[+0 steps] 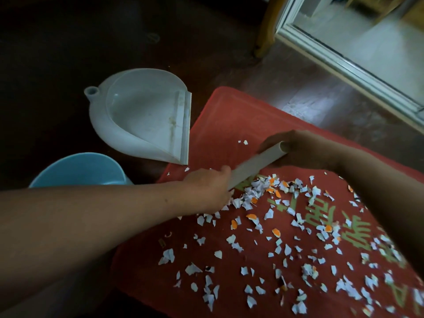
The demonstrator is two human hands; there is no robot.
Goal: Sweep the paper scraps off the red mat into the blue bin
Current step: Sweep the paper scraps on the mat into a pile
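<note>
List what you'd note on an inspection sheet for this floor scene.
Surface: red mat with green lettering, on a dark floor.
Job's things: scraps spread over the mat, thickest beside the tube; blue bin on the floor left of the mat; white dustpan on the floor, lip at the mat's edge.
Clutter: nothing seen.
Hands: left hand and right hand each hold one end of a grey tube.
Cables: nothing seen.
Surroundings: white door frame, wooden leg.
</note>
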